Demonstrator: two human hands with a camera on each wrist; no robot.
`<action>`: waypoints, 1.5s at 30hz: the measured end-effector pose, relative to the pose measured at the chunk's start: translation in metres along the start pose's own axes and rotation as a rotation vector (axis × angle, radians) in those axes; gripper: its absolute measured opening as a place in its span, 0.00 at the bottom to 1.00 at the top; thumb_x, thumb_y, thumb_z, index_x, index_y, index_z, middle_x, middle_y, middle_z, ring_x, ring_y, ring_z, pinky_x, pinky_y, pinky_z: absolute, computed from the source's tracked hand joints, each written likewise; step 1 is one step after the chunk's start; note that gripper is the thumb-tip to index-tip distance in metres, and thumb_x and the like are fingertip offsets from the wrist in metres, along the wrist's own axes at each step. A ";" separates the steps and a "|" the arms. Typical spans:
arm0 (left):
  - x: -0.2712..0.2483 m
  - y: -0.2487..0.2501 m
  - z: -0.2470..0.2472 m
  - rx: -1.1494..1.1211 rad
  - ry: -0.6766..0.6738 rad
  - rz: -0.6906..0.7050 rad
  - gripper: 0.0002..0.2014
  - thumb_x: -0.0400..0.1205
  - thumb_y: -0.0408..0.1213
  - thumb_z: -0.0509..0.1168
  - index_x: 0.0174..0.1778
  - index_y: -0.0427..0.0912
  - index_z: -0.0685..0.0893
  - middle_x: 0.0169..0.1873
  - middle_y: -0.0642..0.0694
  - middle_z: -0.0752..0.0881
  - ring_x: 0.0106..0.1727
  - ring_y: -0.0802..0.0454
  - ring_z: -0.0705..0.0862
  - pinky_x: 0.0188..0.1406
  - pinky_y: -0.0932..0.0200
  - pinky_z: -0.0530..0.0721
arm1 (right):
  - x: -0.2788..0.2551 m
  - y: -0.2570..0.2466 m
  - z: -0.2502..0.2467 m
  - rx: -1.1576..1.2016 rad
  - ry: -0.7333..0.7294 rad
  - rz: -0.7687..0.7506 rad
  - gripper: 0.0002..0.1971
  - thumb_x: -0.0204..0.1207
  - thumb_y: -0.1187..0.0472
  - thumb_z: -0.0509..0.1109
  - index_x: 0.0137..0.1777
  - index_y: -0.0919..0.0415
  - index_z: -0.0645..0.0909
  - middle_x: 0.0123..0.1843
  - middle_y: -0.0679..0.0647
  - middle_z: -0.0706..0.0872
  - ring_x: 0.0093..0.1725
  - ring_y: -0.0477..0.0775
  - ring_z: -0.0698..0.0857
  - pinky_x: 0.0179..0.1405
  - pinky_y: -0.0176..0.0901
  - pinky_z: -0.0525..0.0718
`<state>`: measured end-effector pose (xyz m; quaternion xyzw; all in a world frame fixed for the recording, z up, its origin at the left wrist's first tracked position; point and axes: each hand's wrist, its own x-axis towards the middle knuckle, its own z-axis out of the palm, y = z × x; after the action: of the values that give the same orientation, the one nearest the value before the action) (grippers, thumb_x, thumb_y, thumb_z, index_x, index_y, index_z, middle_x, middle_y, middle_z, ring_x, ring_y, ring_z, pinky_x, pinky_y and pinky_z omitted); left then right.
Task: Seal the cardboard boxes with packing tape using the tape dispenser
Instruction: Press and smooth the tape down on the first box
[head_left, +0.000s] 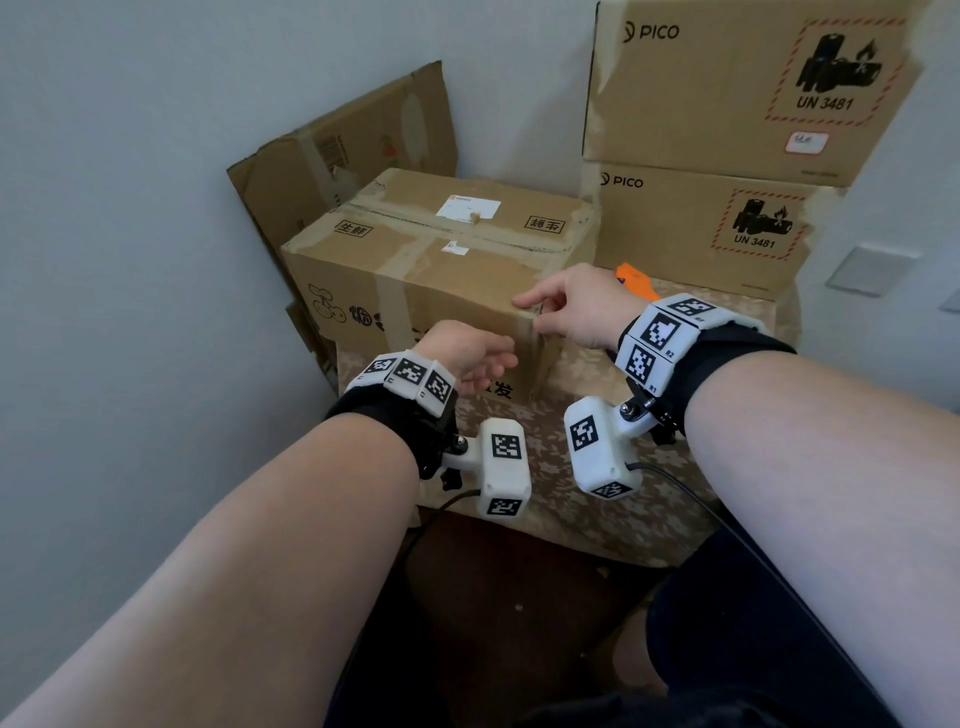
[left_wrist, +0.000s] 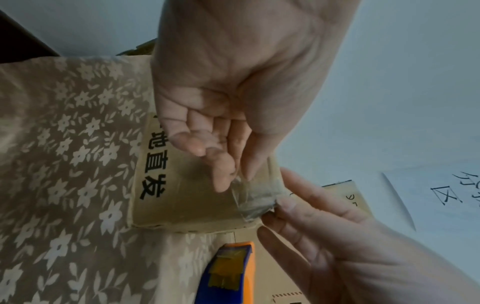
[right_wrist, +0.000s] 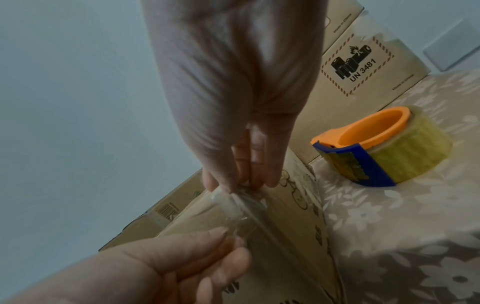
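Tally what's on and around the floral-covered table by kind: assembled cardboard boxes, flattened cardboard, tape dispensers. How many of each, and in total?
Assembled cardboard boxes: 3, namely the taped box, upper PICO box, lower PICO box
Flattened cardboard: 1
Tape dispenser: 1
Total: 5

A beige tablecloth (head_left: 597, 499) with a pattern of pale flowers covers the table. At the far left, a flattened piece of cardboard (head_left: 343, 156) leans against the grey-white wall (head_left: 156, 156); it carries a barcode sticker. On the wall at the far right there is a pale switch plate (head_left: 870, 270). In the left wrist view, a white paper (left_wrist: 441, 185) with black handwritten characters hangs on the wall.
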<state>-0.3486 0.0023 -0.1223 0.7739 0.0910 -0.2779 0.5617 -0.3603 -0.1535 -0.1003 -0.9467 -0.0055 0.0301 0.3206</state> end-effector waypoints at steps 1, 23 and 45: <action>0.001 0.000 0.001 -0.026 0.001 -0.012 0.04 0.83 0.35 0.66 0.45 0.38 0.84 0.37 0.47 0.88 0.27 0.59 0.76 0.29 0.66 0.75 | 0.000 0.000 0.001 0.004 0.002 0.002 0.18 0.76 0.65 0.73 0.64 0.49 0.85 0.37 0.40 0.80 0.32 0.38 0.76 0.26 0.23 0.68; 0.009 -0.007 0.012 -0.249 -0.082 -0.274 0.13 0.82 0.30 0.59 0.30 0.38 0.77 0.16 0.47 0.81 0.18 0.56 0.78 0.25 0.64 0.76 | 0.003 0.006 0.006 0.019 0.011 -0.008 0.17 0.77 0.65 0.72 0.63 0.50 0.86 0.36 0.40 0.79 0.33 0.39 0.75 0.29 0.26 0.68; -0.001 -0.013 0.010 -0.257 -0.100 -0.050 0.01 0.80 0.34 0.69 0.44 0.41 0.85 0.37 0.47 0.84 0.37 0.54 0.80 0.46 0.55 0.84 | 0.002 0.007 0.005 0.027 0.007 -0.030 0.18 0.78 0.65 0.70 0.66 0.51 0.84 0.37 0.40 0.77 0.32 0.39 0.74 0.28 0.26 0.68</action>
<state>-0.3580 -0.0018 -0.1346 0.6782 0.1170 -0.3162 0.6530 -0.3583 -0.1559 -0.1081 -0.9422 -0.0181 0.0221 0.3340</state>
